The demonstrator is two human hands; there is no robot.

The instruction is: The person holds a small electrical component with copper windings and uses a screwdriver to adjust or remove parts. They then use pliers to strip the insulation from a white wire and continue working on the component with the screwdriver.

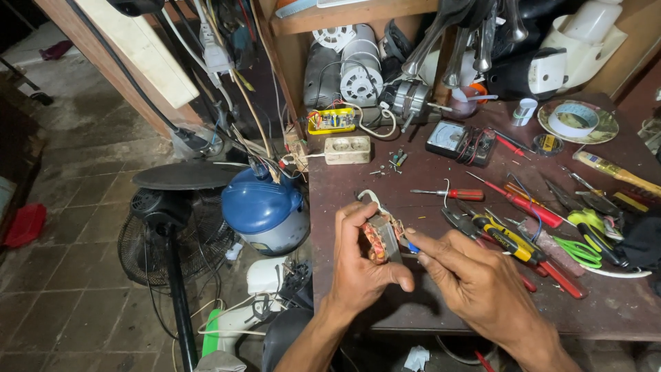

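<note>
Copper-wound metal motor core (381, 238); worn matt wooden bench (385, 179).

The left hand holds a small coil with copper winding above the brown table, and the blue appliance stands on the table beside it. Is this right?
Not quite. In the head view the left hand does hold the coil above the table, but the blue appliance stands on the floor, left of the table.

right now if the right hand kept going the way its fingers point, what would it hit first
The right hand points left toward the small copper-wound coil part held in the left hand. Its fingertips look already at it, so it would meet that first.
</note>
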